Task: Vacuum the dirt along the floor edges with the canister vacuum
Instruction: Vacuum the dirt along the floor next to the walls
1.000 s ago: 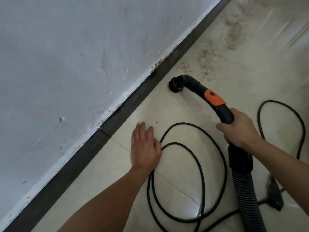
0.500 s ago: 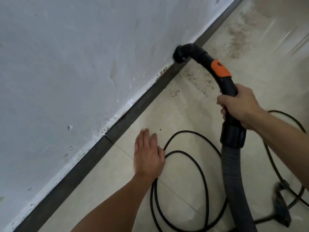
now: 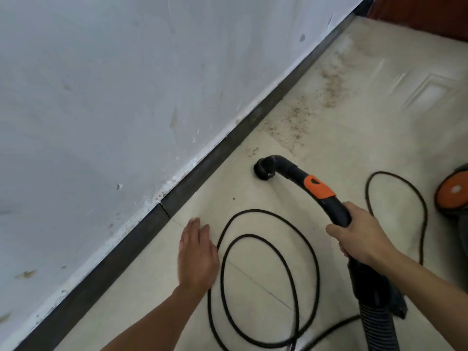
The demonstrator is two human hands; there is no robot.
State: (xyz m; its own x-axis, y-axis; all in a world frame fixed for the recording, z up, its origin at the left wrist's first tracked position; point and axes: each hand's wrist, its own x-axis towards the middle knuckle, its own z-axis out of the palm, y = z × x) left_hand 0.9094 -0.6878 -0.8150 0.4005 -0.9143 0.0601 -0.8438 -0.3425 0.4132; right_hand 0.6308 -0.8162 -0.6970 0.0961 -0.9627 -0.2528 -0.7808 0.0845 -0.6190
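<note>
My right hand (image 3: 359, 236) grips the black vacuum handle (image 3: 316, 188), which has an orange band. Its curved end carries a round nozzle (image 3: 263, 169) that points down at the beige tile floor, a short way out from the dark baseboard (image 3: 228, 145). Brown dirt (image 3: 301, 117) is scattered on the tiles beyond the nozzle, along the baseboard. My left hand (image 3: 197, 257) lies flat on the floor with fingers straight, beside the black power cord (image 3: 268, 249). The ribbed hose (image 3: 377, 328) runs down from the handle to the bottom edge.
A scuffed white wall (image 3: 101, 97) fills the left side. The cord lies in loops across the tiles and another loop (image 3: 420, 211) sits to the right. The orange and black canister (image 3: 453, 191) shows at the right edge. A dark red-brown surface (image 3: 430, 11) stands at the far end.
The nozzle was raised up by the wall half a second ago and has come back down toward the floor near the baseboard. My left hand has stayed flat on the tiles.
</note>
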